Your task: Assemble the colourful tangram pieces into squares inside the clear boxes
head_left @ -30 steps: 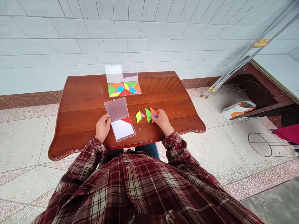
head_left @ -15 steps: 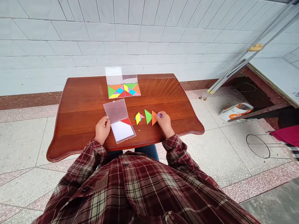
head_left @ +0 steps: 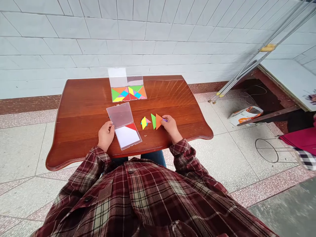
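Observation:
My left hand pinches the left edge of an open clear tangram case, close to its hinge. Inside the case's white tray, a red triangle sits in the top right corner. My right hand has its fingers closed on an orange triangle, which partly covers a green triangle. A purple piece shows at the same fingers; whether it is gripped too I cannot tell. Left of these, a yellow parallelogram lies over blue bits, with a pink triangle beside it.
Two filled tangram cases stand open side by side at the back of the wooden table, near the tiled wall. On the right are crutches, a white bag, a wire ring frame and part of another person in dark pink.
My right hand has shifted the orange triangle left, so it now overlaps more of the green one. My left hand keeps its place at the case. The view has shifted slightly.

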Available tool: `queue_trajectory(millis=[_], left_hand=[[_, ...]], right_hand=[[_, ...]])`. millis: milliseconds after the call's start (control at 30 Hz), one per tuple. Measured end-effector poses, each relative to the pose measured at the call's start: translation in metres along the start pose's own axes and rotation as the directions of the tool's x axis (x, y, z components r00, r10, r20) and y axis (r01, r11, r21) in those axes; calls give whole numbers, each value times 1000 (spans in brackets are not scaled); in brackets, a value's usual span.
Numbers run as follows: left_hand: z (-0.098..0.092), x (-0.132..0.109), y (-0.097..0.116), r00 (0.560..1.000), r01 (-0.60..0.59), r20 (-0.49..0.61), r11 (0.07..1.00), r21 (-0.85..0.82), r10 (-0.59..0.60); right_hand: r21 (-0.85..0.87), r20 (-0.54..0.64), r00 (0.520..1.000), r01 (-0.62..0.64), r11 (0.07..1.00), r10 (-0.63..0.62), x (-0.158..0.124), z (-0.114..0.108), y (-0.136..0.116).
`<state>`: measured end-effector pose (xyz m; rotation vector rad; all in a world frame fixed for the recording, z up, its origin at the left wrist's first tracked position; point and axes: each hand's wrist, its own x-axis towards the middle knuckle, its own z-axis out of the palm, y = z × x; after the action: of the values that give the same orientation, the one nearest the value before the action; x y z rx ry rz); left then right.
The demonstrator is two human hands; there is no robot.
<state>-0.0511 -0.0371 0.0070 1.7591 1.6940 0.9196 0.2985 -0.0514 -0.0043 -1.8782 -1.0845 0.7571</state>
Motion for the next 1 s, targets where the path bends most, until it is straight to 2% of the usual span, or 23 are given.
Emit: queue_trajectory(millis=[167,333,567,833,1000], left_hand=[[1,2,-1,1000,-1,-8,1000,-5,1],[4,4,-5,1000,1,-16,1000,-21,-2],[2,1,-1,1000,13,-4,1000,-24,-13],[0,1,1,1000,2,-6,1000,17,-2],[2,2,-1,1000,8,0,1000,-19,-8]], right_hand=[[13,29,999,12,1000,-12,2,3,-6],[-45,51,996,69,997,-67,4,4,-6],[-88,101,993,77,993,-68,3,1,-9],[-26,96,989,112,993,-109,23,6,-17],[60,59,982,178,982,-181,20,8,-25]])
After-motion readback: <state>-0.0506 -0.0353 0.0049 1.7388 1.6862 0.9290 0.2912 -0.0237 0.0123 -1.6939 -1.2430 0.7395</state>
